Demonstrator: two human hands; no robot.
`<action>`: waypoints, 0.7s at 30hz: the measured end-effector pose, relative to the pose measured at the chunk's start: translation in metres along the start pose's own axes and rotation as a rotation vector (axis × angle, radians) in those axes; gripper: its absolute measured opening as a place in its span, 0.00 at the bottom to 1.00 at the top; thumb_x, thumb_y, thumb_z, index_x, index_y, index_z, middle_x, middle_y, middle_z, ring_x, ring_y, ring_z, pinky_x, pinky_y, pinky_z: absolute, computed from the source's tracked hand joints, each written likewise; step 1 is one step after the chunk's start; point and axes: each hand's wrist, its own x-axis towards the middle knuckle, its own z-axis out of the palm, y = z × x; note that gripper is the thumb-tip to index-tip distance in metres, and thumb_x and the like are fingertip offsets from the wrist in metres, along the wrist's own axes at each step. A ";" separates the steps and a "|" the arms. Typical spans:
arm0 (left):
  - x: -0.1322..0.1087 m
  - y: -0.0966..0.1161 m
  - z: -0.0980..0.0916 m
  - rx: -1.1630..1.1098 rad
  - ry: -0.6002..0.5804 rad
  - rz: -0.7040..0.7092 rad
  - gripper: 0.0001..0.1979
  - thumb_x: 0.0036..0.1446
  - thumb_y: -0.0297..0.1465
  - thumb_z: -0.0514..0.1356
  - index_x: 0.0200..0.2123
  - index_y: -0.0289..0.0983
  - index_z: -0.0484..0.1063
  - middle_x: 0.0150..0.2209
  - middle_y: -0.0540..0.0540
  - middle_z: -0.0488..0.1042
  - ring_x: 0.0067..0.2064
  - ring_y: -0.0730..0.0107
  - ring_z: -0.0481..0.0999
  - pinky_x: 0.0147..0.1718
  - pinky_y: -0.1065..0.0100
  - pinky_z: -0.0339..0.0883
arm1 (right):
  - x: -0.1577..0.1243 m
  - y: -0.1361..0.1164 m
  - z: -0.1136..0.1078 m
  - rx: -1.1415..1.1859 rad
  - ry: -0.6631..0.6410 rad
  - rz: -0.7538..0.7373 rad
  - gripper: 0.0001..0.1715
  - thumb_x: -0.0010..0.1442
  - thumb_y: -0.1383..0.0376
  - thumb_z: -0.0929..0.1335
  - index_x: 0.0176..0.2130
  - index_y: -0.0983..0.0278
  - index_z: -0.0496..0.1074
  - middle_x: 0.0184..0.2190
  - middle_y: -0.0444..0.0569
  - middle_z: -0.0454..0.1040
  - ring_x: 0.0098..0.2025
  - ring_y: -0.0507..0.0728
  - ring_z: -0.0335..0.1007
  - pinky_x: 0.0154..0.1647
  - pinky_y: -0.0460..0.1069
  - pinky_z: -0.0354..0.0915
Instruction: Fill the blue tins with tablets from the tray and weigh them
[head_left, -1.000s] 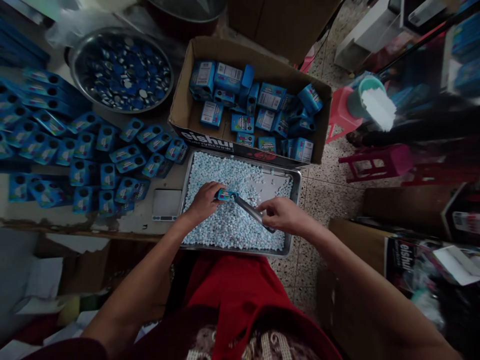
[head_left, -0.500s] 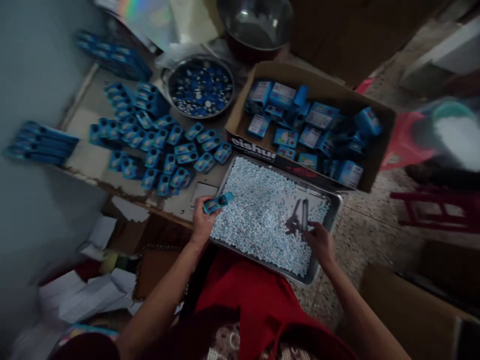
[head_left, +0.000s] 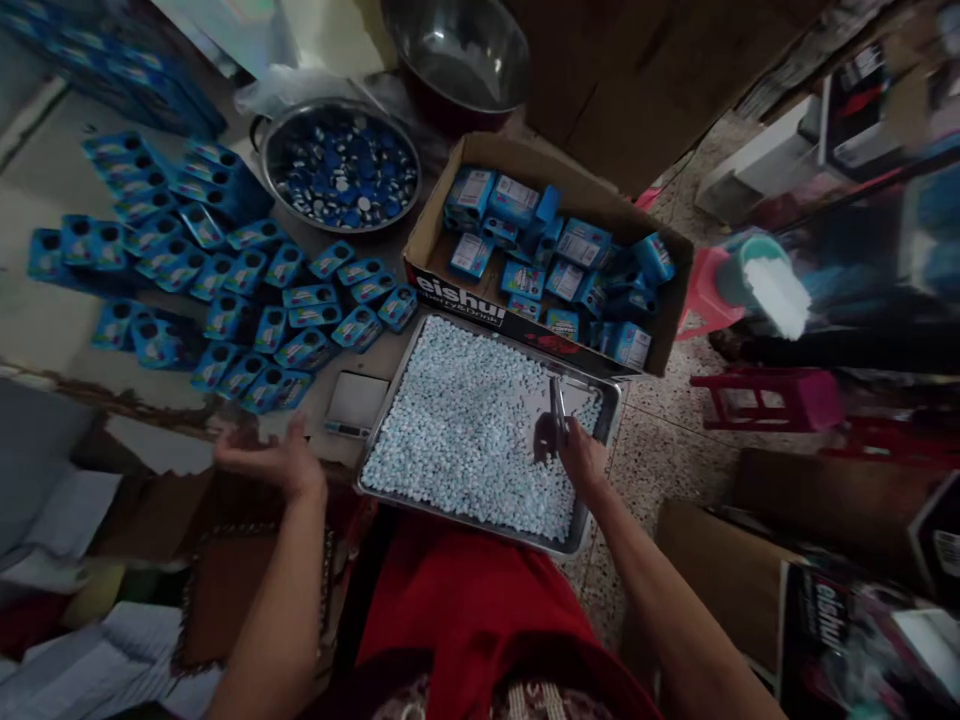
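Note:
My left hand (head_left: 274, 460) is held out at the table's front edge, fingers apart and holding nothing. Just beyond it stands a blue box (head_left: 289, 392) with a round hole in its top, at the front of a group of similar boxes (head_left: 225, 315). Over the right part of a metal tray (head_left: 615, 410), my right hand (head_left: 583, 458) grips a narrow metal tool (head_left: 557, 402), perhaps a scoop. Small pale blue and white pellets (head_left: 465, 430) cover most of the tray.
A small scale (head_left: 356, 403) lies left of the tray. Behind are a bowl of blue and silver caps (head_left: 345, 170), a deep metal bowl (head_left: 465, 60) and a cardboard box (head_left: 547, 345) of blue boxes. To the right stands a pink stool (head_left: 765, 398).
My left hand has moved left from the tray and let go of the blue box it held. My right hand still holds the metal tool over the tray. The view has shifted right.

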 end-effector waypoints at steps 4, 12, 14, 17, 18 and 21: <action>-0.084 0.032 0.020 -0.008 -0.354 0.385 0.21 0.59 0.39 0.66 0.50 0.37 0.65 0.51 0.40 0.70 0.53 0.56 0.72 0.56 0.51 0.69 | 0.014 -0.028 0.013 0.032 -0.028 -0.115 0.24 0.71 0.64 0.61 0.63 0.69 0.65 0.48 0.60 0.78 0.42 0.61 0.76 0.39 0.51 0.64; -0.193 0.086 0.148 -0.163 -0.801 0.576 0.29 0.69 0.38 0.54 0.70 0.37 0.54 0.72 0.31 0.53 0.75 0.48 0.48 0.71 0.38 0.45 | -0.031 -0.075 0.065 0.199 -0.012 -0.112 0.24 0.69 0.72 0.59 0.61 0.67 0.69 0.44 0.57 0.80 0.41 0.57 0.76 0.40 0.48 0.64; -0.206 0.101 0.167 -0.241 -0.860 0.562 0.27 0.70 0.37 0.52 0.69 0.39 0.56 0.72 0.34 0.54 0.75 0.50 0.50 0.71 0.39 0.48 | -0.030 -0.079 0.071 0.345 0.034 -0.079 0.22 0.67 0.71 0.61 0.56 0.65 0.72 0.42 0.55 0.81 0.39 0.57 0.76 0.39 0.47 0.63; -0.209 0.132 0.159 -0.280 -0.897 0.514 0.24 0.70 0.35 0.51 0.68 0.43 0.60 0.71 0.37 0.57 0.74 0.50 0.52 0.69 0.38 0.54 | -0.024 -0.076 0.075 0.650 0.091 -0.069 0.23 0.60 0.70 0.64 0.54 0.65 0.75 0.40 0.52 0.81 0.37 0.57 0.75 0.38 0.47 0.63; -0.202 0.145 0.149 -0.263 -0.901 0.527 0.23 0.70 0.35 0.52 0.66 0.46 0.62 0.70 0.39 0.59 0.74 0.49 0.54 0.68 0.37 0.55 | -0.024 -0.073 0.077 0.748 0.095 -0.071 0.25 0.57 0.70 0.65 0.53 0.65 0.75 0.38 0.51 0.80 0.35 0.57 0.73 0.37 0.47 0.63; -0.149 0.198 0.117 -0.213 -0.926 0.732 0.15 0.68 0.32 0.55 0.55 0.52 0.72 0.63 0.46 0.70 0.69 0.53 0.65 0.66 0.40 0.60 | -0.027 -0.062 0.082 0.982 0.057 -0.051 0.29 0.51 0.68 0.65 0.52 0.68 0.76 0.27 0.44 0.74 0.27 0.54 0.65 0.31 0.46 0.60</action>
